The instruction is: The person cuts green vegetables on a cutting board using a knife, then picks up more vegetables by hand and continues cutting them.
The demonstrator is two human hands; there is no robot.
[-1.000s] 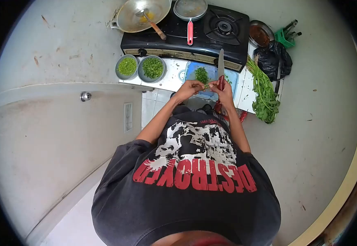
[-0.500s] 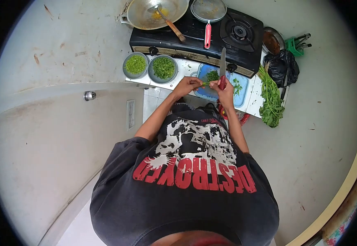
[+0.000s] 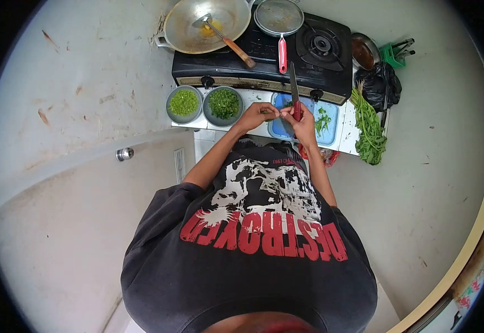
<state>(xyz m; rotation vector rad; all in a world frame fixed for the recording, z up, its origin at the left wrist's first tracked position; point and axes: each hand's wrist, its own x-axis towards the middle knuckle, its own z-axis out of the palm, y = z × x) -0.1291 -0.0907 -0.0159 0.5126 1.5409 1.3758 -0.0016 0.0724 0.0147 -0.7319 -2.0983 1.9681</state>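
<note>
My right hand [image 3: 304, 125] is closed round the red handle of a knife [image 3: 294, 83], its blade pointing up and away over the counter. My left hand [image 3: 257, 115] is closed in a pinch, its fingertips meeting those of my right hand; whatever lies between them is too small to make out. Both hands are over the near edge of a blue tray [image 3: 333, 129]. Chopped greens [image 3: 322, 121] lie on the tray's right side, and the greens behind my hands are mostly hidden.
Left of the tray stand a bowl of pale green slices [image 3: 183, 102] and a bowl of darker chopped greens [image 3: 223, 104]. Behind is a stove [image 3: 261, 83] with a wok [image 3: 186, 33], a spatula [image 3: 236, 50] and a sieve [image 3: 279, 19]. Leafy stalks [image 3: 368, 130] hang over the counter's right edge.
The green stalks that showed between my hands are no longer visible, and my fingertips have come together. The knife blade leans slightly more to the left. The view has shifted a little.
</note>
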